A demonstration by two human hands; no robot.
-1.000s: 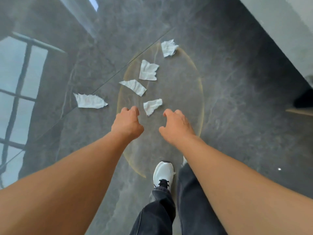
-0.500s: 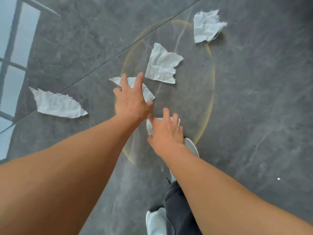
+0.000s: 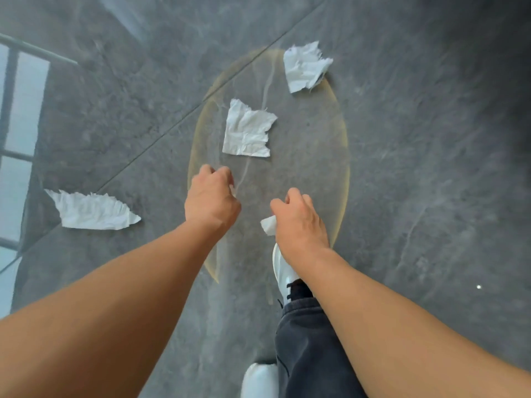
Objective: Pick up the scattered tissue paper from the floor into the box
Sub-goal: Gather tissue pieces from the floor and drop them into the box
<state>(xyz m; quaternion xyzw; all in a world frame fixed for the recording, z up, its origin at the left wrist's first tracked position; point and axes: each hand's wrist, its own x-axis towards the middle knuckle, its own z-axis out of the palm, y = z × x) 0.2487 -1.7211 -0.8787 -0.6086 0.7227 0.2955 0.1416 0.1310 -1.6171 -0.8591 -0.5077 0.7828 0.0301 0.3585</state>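
Observation:
Three torn white tissue pieces lie on the grey floor: a long one (image 3: 89, 211) at the left, a squarish one (image 3: 247, 130) just beyond my hands, and a crumpled one (image 3: 304, 67) farthest away. My left hand (image 3: 211, 196) is closed in a fist, with only a white sliver of tissue showing at its right edge. Beside it, my right hand (image 3: 298, 216) is closed on a small tissue piece (image 3: 268, 225) that sticks out on the thumb side. No box is in view.
A faint yellowish oval ring (image 3: 344, 156) marks the floor around the middle pieces. My white shoe (image 3: 283, 271) and dark trouser leg (image 3: 304, 340) are under my right arm. A window reflection (image 3: 17, 124) shines at the left.
Both hands have closed. The strip under my left hand and the small piece under my right hand are off the floor and inside the fists.

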